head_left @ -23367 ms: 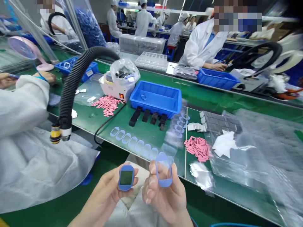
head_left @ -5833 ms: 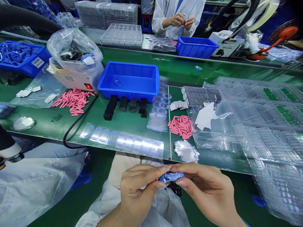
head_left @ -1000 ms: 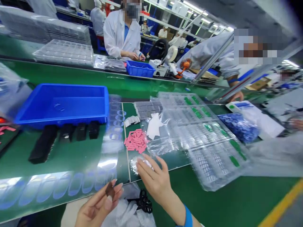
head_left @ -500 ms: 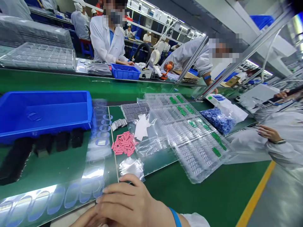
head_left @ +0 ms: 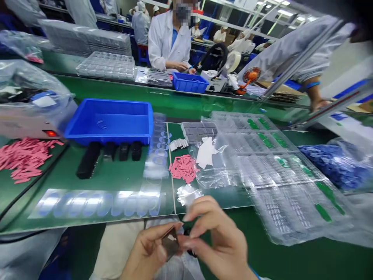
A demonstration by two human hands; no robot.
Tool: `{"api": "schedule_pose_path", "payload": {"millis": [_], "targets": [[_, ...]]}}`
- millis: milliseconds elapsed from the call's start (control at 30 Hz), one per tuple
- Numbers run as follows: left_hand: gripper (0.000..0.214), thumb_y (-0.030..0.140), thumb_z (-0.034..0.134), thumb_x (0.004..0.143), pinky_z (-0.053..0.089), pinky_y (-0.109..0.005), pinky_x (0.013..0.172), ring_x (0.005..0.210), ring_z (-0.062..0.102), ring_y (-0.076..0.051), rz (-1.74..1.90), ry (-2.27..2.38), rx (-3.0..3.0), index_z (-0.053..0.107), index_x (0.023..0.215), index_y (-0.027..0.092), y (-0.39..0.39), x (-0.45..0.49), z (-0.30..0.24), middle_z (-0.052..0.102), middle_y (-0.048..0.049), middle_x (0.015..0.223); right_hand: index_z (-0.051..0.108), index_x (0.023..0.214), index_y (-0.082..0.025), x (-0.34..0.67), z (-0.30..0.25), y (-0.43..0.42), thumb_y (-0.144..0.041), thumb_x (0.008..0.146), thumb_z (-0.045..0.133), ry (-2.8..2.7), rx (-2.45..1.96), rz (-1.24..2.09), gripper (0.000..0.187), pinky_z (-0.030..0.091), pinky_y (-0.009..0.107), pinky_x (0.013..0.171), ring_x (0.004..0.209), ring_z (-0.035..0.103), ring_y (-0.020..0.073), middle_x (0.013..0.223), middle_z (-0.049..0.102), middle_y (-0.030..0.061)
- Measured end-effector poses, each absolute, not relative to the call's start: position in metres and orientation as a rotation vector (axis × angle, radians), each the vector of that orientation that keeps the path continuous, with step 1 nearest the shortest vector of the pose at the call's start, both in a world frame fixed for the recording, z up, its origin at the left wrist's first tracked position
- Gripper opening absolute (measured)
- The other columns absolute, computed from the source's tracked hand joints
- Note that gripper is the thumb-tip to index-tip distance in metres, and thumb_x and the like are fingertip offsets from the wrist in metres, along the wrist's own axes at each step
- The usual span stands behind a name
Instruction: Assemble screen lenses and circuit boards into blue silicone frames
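Note:
Below the table's front edge, my left hand [head_left: 148, 249] pinches a small dark rectangular piece [head_left: 170, 242] with a shiny face between thumb and fingers. My right hand [head_left: 218, 237] is closed beside it, its fingertips meeting near the piece's right side. Motion blurs those fingertips, and what they hold cannot be made out. A bit of something black shows behind them. Closest to the hands on the table lie small clear film pieces [head_left: 188, 194]. Beyond these are a pile of pink strips [head_left: 183, 168] and white paper-like sheets [head_left: 206, 153] on a plastic bag.
Right of the hands, clear blister trays [head_left: 271, 186] hold several green boards. A blue bin [head_left: 116, 126] stands at left behind black blocks [head_left: 89, 160]. Film with oval stickers [head_left: 99, 203] lies along the front edge. A co-worker [head_left: 170, 42] sits across the table.
The view has swung left, showing more pink strips and a bagged machine. My hands, overlapped at the table edge before, are now side by side with the dark piece visible.

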State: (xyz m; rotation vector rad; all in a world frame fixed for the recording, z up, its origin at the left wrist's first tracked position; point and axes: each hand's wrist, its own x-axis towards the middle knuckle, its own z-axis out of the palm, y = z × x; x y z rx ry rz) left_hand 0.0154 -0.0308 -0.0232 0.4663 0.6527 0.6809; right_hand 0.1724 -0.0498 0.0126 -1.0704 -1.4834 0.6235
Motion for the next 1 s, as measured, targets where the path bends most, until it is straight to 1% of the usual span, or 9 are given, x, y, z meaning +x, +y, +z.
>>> {"api": "schedule_pose_path", "payload": {"millis": [67, 133, 200, 367, 567, 667, 867, 1000], "targets": [[0.033, 0.046, 0.08, 0.06, 0.053, -0.019, 0.072, 0.071, 0.07, -0.012, 0.726, 0.606, 0.567, 0.077, 0.089, 0.031, -0.029, 0.015, -0.024, 0.079, -0.0009, 0.081, 0.06, 0.08, -0.019, 0.177, 0.017, -0.048, -0.01, 0.083, 0.063, -1.621, -1.144, 0.412, 0.01, 0.048, 0.028, 0.067, 0.072, 0.056, 0.0127, 0.077, 0.059, 0.0008], [0.032, 0.042, 0.079, 0.064, 0.053, -0.019, 0.078, 0.082, 0.072, -0.014, 0.742, 0.601, 0.658, 0.075, 0.094, 0.033, -0.03, 0.013, -0.026, 0.078, -0.0004, 0.094, 0.061, 0.079, -0.017, 0.178, 0.018, -0.046, -0.006, 0.08, 0.063, -1.72, -1.156, 0.366, 0.011, 0.047, 0.028, 0.063, 0.07, 0.054, 0.013, 0.074, 0.057, 0.0011], [0.032, 0.04, 0.078, 0.066, 0.053, -0.02, 0.083, 0.091, 0.071, -0.016, 0.737, 0.623, 0.715, 0.074, 0.097, 0.035, -0.031, 0.011, -0.027, 0.076, -0.0006, 0.101, 0.062, 0.079, -0.017, 0.178, 0.017, -0.045, -0.006, 0.08, 0.063, -1.753, -1.168, 0.38, 0.011, 0.047, 0.028, 0.061, 0.069, 0.054, 0.0135, 0.073, 0.057, 0.0011], [0.033, 0.041, 0.077, 0.067, 0.054, -0.024, 0.084, 0.093, 0.071, -0.02, 0.733, 0.657, 0.778, 0.073, 0.099, 0.035, -0.033, 0.009, -0.024, 0.077, -0.0015, 0.096, 0.064, 0.081, -0.018, 0.178, 0.016, -0.041, -0.006, 0.082, 0.061, -1.765, -1.185, 0.408, 0.013, 0.047, 0.028, 0.061, 0.072, 0.053, 0.0141, 0.072, 0.058, 0.0011], [0.033, 0.042, 0.075, 0.069, 0.055, -0.027, 0.086, 0.095, 0.071, -0.022, 0.734, 0.671, 0.845, 0.072, 0.101, 0.035, -0.031, 0.008, -0.019, 0.077, -0.0017, 0.098, 0.064, 0.081, -0.02, 0.179, 0.017, -0.04, -0.006, 0.082, 0.06, -1.772, -1.158, 0.416, 0.014, 0.049, 0.03, 0.06, 0.071, 0.055, 0.0157, 0.072, 0.06, 0.0015], [0.033, 0.041, 0.075, 0.069, 0.055, -0.027, 0.086, 0.095, 0.071, -0.022, 0.747, 0.679, 0.868, 0.072, 0.101, 0.035, -0.031, 0.007, -0.018, 0.077, -0.0011, 0.097, 0.064, 0.081, -0.02, 0.178, 0.015, -0.04, -0.006, 0.082, 0.06, -1.766, -1.147, 0.43, 0.014, 0.049, 0.03, 0.06, 0.072, 0.055, 0.0159, 0.072, 0.06, 0.002], [0.033, 0.034, 0.076, 0.07, 0.054, -0.025, 0.088, 0.096, 0.071, -0.02, 0.786, 0.691, 0.921, 0.071, 0.102, 0.038, -0.031, 0.007, -0.016, 0.076, 0.0015, 0.099, 0.064, 0.081, -0.02, 0.178, 0.012, -0.04, -0.006, 0.082, 0.061, -1.744, -1.151, 0.503, 0.014, 0.049, 0.031, 0.062, 0.073, 0.055, 0.016, 0.073, 0.059, 0.0019], [0.033, 0.032, 0.076, 0.07, 0.055, -0.025, 0.086, 0.093, 0.072, -0.02, 0.831, 0.684, 0.977, 0.07, 0.102, 0.038, -0.03, 0.008, -0.013, 0.076, 0.0011, 0.099, 0.065, 0.079, -0.02, 0.178, 0.013, -0.04, -0.008, 0.082, 0.061, -1.717, -1.149, 0.508, 0.012, 0.049, 0.03, 0.06, 0.072, 0.056, 0.0159, 0.072, 0.06, 0.002]]}}
